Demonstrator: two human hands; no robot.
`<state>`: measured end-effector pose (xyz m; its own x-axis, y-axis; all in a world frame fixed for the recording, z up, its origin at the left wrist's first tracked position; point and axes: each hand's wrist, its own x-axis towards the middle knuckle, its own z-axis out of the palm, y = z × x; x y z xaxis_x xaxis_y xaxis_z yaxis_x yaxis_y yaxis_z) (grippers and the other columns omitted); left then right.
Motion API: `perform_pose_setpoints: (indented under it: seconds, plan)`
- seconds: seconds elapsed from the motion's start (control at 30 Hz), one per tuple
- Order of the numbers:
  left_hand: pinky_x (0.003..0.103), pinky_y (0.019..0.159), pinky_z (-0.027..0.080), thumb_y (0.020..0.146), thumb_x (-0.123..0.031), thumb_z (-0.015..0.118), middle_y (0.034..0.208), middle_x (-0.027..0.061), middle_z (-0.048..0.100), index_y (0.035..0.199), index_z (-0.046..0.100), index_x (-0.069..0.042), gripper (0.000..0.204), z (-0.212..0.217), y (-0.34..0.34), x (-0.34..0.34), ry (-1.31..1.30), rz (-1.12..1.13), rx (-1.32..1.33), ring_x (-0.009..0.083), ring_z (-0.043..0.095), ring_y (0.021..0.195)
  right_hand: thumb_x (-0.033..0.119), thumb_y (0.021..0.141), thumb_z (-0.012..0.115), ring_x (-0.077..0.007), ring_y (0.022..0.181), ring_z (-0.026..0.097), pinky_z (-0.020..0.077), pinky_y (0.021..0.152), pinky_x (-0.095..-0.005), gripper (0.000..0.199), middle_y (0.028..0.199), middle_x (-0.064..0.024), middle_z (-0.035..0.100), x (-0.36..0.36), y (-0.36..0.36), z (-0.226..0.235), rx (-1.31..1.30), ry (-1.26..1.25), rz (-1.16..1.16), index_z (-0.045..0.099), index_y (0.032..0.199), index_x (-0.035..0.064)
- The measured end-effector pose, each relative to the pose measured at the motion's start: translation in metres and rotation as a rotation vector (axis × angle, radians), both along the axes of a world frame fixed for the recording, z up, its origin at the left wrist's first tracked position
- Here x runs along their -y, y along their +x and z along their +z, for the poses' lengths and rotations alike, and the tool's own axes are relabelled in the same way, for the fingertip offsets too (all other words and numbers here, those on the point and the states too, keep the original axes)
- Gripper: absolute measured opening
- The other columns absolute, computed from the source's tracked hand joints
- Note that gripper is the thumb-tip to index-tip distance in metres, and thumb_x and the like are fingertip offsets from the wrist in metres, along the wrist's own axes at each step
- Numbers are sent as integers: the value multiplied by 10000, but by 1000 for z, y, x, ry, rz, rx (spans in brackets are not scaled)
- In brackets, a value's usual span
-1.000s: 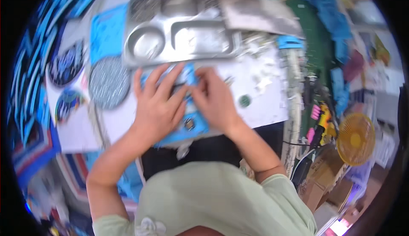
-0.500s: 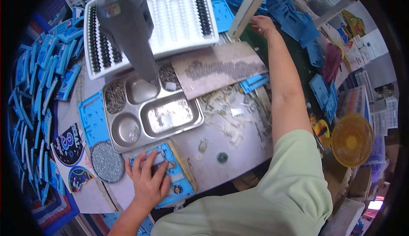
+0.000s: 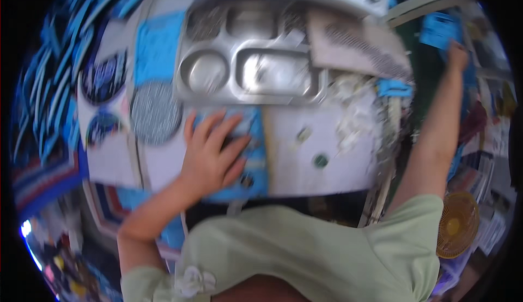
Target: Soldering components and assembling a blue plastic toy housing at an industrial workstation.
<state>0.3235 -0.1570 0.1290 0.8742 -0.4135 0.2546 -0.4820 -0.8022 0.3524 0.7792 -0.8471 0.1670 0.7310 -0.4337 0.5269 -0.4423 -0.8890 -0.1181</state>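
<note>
- Moved since half a second ago: the view has been swung, and a blue panel [image 3: 436,29], not seen at the fingertips then, is now met by the right hand [image 3: 458,59] at 2 o'clock from the centre.
- Right grip: together, seemingly clamped on the panel's edge, though the view is blurred.
- Left grip: fingers are spread apart; the left hand [image 3: 207,160], at 8 o'clock, is laid over a blue housing [image 3: 257,160] on the tabletop [image 3: 338,177].
- Progress, as judged: a dark round piece [image 3: 247,180] is already set in the housing's near end; whatever remains is hidden by the hand.
- Stock is still left: small metal pieces [image 3: 205,25] in the steel tray [image 3: 231,65] at 12 o'clock, white parts [image 3: 354,119] at 3.
</note>
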Motion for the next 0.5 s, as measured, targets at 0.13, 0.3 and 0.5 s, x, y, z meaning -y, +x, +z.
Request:
perform_pose_setpoints:
  seconds: [0.13, 0.3, 0.5]
  plan:
    - [588, 1115, 271, 764, -187, 734, 1380, 111, 576, 1104, 723, -136, 345, 6, 0, -6, -97, 7, 133, 359, 493, 1293, 158, 836, 791, -260, 909, 713, 569, 767, -354, 411, 1078, -176, 743, -52, -144, 42, 613, 561, 284, 720, 1187, -43]
    - [418, 925, 494, 872, -137, 702, 1289, 128, 625, 1135, 719, -38, 281, 29, -5, -27, -667, -4, -21, 266, 544, 1224, -69, 863, 664, -250, 1002, 689, 607, 744, -350, 370, 1174, -163, 670, -272, -373, 68, 805, 736, 601, 597, 1227, -65]
    - [289, 763, 562, 997, -254, 637, 1132, 145, 704, 1271, 611, 29, 395, 72, -21, 4, -1322, -27, -548, 161, 667, 908, 28, 784, 787, -250, 1009, 647, 533, 857, -351, 473, 1139, -122, 673, -476, -445, 38, 261, 652, 1267, 629, 1230, 12]
